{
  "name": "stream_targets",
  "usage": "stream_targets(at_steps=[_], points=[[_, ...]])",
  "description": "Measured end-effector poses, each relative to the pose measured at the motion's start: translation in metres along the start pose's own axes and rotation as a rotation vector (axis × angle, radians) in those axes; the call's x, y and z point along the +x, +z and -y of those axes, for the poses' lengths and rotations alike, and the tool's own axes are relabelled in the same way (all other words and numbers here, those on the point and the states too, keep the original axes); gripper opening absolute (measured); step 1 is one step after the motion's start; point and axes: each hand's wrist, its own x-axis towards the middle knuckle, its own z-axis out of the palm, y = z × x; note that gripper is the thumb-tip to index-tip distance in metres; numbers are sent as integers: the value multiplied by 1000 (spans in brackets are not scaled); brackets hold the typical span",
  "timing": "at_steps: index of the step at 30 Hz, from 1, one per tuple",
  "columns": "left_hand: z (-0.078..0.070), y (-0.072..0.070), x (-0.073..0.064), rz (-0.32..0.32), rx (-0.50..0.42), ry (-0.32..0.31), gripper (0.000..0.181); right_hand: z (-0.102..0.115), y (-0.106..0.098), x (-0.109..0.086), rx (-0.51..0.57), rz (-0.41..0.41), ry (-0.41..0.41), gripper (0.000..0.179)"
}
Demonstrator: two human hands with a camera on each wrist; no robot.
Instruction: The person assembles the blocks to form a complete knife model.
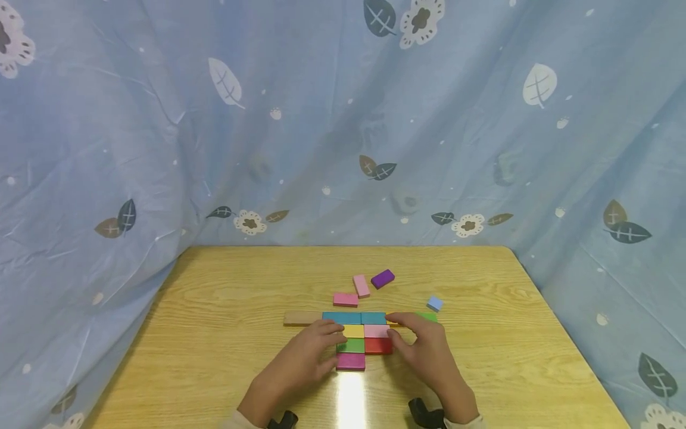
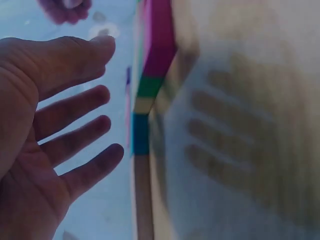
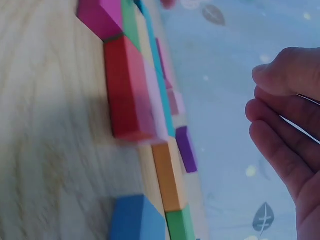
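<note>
Flat coloured wooden blocks lie together on the table. Their back row has a plain wood block [image 1: 301,318], blue blocks [image 1: 341,317], an orange block [image 3: 169,175] and a green block [image 1: 427,316]. In front lie yellow [image 1: 354,331], pink [image 1: 376,330], green [image 1: 351,345], red [image 1: 378,345] and magenta [image 1: 351,361] blocks. My left hand [image 1: 302,359] hovers at their left side with fingers spread, holding nothing. Over the right side is my right hand [image 1: 424,348], fingers loosely bent, empty in the right wrist view. A blue block [image 3: 135,220] stands before the orange one there.
Behind the arrangement lie loose blocks: dark pink [image 1: 345,300], light pink [image 1: 361,286] and purple [image 1: 383,279]. A small light blue block [image 1: 435,304] sits to the back right. A patterned blue curtain [image 1: 300,131] hangs behind the wooden table [image 1: 225,286].
</note>
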Motion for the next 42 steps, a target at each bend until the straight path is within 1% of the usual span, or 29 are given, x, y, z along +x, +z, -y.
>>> stream_targets(at_steps=[3, 6, 8, 11, 14, 19, 26, 32, 34, 38, 42], points=[[-6, 5, 0, 65, 30, -9, 36, -3, -4, 1, -13, -8, 27, 32], [-10, 10, 2, 98, 50, -7, 37, -6, -5, 0, -20, -12, 44, 32], [-11, 12, 3, 107, 58, 3, 38, -8, -5, -1, -20, -7, 52, 31], [-11, 16, 4, 104, 52, 19, 36, -9, -5, -3, -12, -1, 62, 30], [-10, 18, 5, 86, 45, 43, 32, -10, -5, -4, -9, 3, 69, 29], [-7, 21, 6, 72, 44, 66, 28, -10, -6, -4, -6, 8, 79, 28], [-7, 23, 7, 69, 63, 58, 28, -10, -7, -3, -18, 7, 95, 27], [-9, 23, 7, 45, 55, 55, 26, -12, -9, 0, -16, 12, 108, 26], [-10, 23, 7, 41, 47, 54, 26, -14, -11, 3, -11, 8, 101, 26], [-11, 23, 6, 33, 29, 53, 24, -20, -14, 9, -14, -17, 56, 29], [-10, 23, 5, 4, 26, 78, 22, -26, -18, 17, -20, -44, 17, 29]])
